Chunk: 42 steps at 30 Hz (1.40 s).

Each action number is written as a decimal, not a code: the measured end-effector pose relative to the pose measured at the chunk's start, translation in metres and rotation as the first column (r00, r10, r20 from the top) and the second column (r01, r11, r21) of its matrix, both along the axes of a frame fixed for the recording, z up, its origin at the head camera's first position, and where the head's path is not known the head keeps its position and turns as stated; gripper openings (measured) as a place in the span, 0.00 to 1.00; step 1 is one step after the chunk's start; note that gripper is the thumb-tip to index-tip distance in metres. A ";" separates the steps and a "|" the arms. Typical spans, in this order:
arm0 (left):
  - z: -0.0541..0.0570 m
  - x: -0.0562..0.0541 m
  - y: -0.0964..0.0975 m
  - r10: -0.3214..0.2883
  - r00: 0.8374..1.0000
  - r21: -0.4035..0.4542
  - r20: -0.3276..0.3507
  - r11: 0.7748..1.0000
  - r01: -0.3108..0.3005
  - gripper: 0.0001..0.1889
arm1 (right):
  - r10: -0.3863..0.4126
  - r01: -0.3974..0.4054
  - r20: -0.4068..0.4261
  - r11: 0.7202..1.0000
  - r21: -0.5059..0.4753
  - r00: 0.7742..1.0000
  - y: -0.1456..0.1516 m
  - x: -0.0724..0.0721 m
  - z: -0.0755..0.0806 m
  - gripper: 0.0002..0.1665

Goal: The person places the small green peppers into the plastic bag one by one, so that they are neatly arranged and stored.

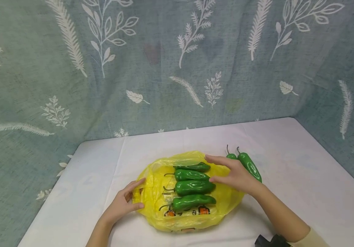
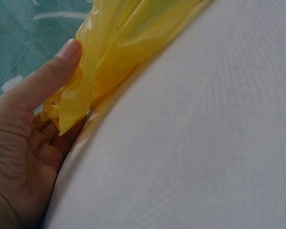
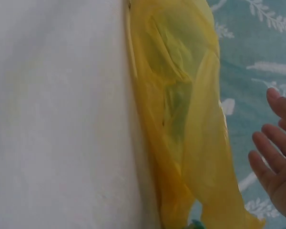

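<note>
A yellow plastic bag (image 1: 155, 216) lies open on the table, with several green chili peppers (image 1: 195, 187) side by side inside it, stems pointing left. My left hand (image 1: 124, 199) holds the bag's left end. In the left wrist view the thumb (image 2: 62, 62) lies against the gathered plastic (image 2: 78, 102) and the other fingers curve round from beneath, partly hidden. Over the bag's right side hovers my right hand (image 1: 235, 173), thumb and fingers spread, nothing between them. The right wrist view shows that hand (image 3: 276, 157) apart from the bag (image 3: 209, 157).
Two more green peppers (image 1: 249, 166) lie on the white-covered table (image 1: 294, 171) behind my right hand, one partly hidden by it. A leaf-patterned green cloth (image 1: 164, 89) hangs behind and beside the table. At the lower right shows a black strap (image 1: 271, 241).
</note>
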<state>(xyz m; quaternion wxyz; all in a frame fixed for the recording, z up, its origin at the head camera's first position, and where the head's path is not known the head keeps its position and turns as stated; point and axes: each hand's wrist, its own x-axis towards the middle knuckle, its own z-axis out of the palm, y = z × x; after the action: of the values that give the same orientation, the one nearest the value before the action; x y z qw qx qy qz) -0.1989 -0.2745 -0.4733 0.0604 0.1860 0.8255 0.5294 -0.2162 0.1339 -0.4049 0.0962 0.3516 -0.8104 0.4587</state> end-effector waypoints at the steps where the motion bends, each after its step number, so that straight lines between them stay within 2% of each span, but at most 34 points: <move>1: 0.000 0.000 0.000 -0.003 1.000 0.001 -0.002 1.000 0.003 0.37 | -0.011 0.011 -0.004 1.000 -0.008 1.000 0.003 -0.001 0.000 0.38; 5: 0.000 -0.001 0.001 -0.011 1.000 0.008 -0.004 1.000 0.011 0.37 | -0.052 0.052 -0.029 0.998 -0.025 0.998 0.013 -0.005 0.001 0.39; 13: 0.000 0.000 0.000 -0.007 1.000 0.008 -0.004 1.000 0.007 0.37 | -0.157 0.157 0.031 0.987 -0.015 0.987 0.032 -0.010 0.003 0.40; 17: 0.001 0.000 0.000 -0.007 1.000 0.008 -0.004 1.000 0.007 0.37 | -0.214 0.214 0.075 0.977 0.011 0.974 0.041 -0.011 0.005 0.41; 21: 0.000 0.000 0.001 -0.006 1.000 0.006 -0.005 1.000 0.006 0.37 | -0.243 0.245 0.107 0.970 -0.004 0.964 0.050 -0.012 0.007 0.42; 28: 0.000 0.000 0.000 -0.004 1.000 0.006 0.000 1.000 0.004 0.37 | -0.300 0.302 0.068 0.953 -0.012 0.951 0.068 -0.016 0.007 0.43; 34: 0.000 -0.001 0.001 -0.003 1.000 0.007 0.006 1.000 0.003 0.37 | -0.370 0.369 0.105 0.929 0.029 0.923 0.081 -0.020 0.006 0.45; 42: -0.001 0.000 0.001 0.002 1.000 0.008 0.003 1.000 -0.002 0.36 | -0.380 0.379 0.129 0.925 0.029 0.916 0.088 -0.022 0.004 0.48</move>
<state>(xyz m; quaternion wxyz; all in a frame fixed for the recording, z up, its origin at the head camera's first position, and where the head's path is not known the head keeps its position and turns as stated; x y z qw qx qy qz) -0.1989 -0.2738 -0.4739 0.0601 0.1845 0.8236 0.5330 -0.2383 0.2221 -0.4009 0.1288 0.1568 -0.8686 0.4520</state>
